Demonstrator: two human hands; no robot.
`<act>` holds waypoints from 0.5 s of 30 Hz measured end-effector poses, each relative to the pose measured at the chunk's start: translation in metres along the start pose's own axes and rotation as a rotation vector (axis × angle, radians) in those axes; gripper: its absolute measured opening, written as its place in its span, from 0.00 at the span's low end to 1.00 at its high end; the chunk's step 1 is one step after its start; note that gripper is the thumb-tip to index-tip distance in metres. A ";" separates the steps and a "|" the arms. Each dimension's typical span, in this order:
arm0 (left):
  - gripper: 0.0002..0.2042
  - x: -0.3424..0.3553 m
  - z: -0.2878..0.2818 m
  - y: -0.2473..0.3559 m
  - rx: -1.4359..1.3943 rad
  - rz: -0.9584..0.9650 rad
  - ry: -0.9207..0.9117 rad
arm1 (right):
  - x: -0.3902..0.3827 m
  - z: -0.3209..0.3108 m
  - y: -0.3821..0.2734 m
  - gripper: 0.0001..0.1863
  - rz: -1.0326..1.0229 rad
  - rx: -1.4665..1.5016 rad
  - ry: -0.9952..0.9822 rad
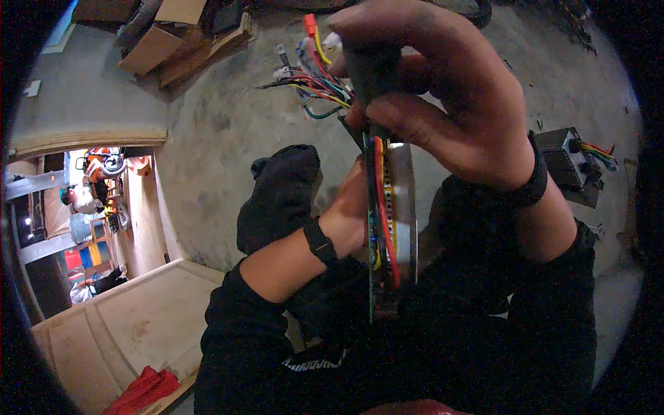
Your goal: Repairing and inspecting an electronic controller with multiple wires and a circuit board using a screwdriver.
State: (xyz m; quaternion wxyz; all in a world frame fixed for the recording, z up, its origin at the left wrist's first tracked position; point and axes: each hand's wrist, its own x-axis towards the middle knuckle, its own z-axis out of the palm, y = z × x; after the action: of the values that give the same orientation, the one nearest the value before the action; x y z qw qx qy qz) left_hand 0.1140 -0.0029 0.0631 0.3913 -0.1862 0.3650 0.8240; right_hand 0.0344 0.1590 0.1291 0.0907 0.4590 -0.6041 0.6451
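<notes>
As the right hand (470,104) pinches the dark end piece (373,72) near twelve o'clock, the circuit board (389,214), stretching toward six, looks light, stiff but fragile, best held by its edges, the left hand (351,211) at nine too hidden to tell its grip

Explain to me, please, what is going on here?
A person's right hand grips a dark piece at the top of a circuit board, seen nearly edge-on with red wires running along it. The left hand is partly hidden by the board. A bundle of loose wires fans out leftward near the right fingertips. A grey metal box rests on the floor to the right.
</notes>
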 end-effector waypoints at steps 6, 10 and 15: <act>0.17 0.012 -0.019 -0.007 -0.057 -0.001 -0.084 | -0.006 0.012 0.006 0.22 -0.085 -0.334 0.204; 0.12 0.018 -0.001 -0.006 -0.146 -0.089 0.176 | -0.012 0.009 0.001 0.28 0.052 -0.279 0.150; 0.14 0.035 -0.019 -0.013 -0.143 -0.050 0.102 | -0.017 0.012 -0.005 0.28 0.113 -0.451 0.102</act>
State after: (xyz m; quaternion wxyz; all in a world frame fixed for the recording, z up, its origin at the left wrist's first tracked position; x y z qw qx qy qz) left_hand 0.1031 0.0063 0.0238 0.3784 -0.2645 0.3198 0.8274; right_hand 0.0529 0.1573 0.1189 0.1852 0.3596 -0.7521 0.5203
